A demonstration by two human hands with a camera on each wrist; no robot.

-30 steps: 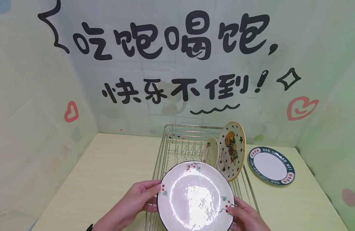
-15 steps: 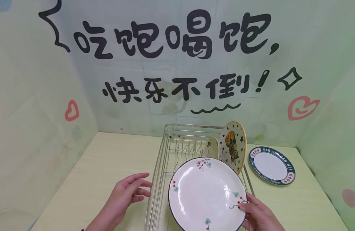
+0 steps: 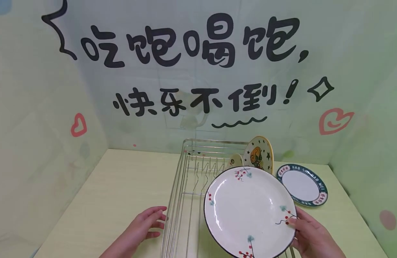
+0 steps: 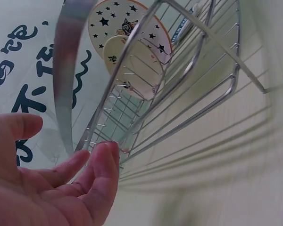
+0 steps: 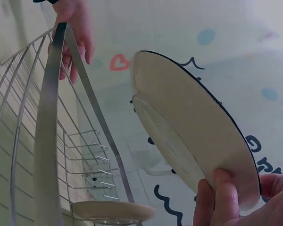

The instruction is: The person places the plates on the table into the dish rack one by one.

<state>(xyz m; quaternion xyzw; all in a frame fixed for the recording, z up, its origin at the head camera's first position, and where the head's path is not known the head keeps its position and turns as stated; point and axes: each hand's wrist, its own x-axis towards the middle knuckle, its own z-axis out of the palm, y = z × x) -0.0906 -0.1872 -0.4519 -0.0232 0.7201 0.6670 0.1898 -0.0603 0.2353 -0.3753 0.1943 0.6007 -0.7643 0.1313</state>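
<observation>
My right hand (image 3: 309,234) grips the right rim of a white plate (image 3: 248,211) with red berry sprigs and a dark edge, holding it tilted above the near right part of a wire dish rack (image 3: 188,179). The right wrist view shows the plate's underside (image 5: 188,141) with my fingers (image 5: 217,197) curled under it. My left hand (image 3: 143,224) hovers with its fingers relaxed beside the rack's left rail (image 4: 132,89), holding nothing. Two plates stand upright at the rack's far right: a star-patterned plate (image 3: 259,156) and a small cream plate (image 3: 234,161).
A white plate with a dark green lettered rim (image 3: 301,184) lies flat on the pale wooden table (image 3: 114,186) right of the rack. Green walls (image 3: 40,107) with black lettering and red hearts close in the back and sides.
My left hand let go of the white plate and dropped to the rack's left side. My right hand alone carried the plate up and to the right.
</observation>
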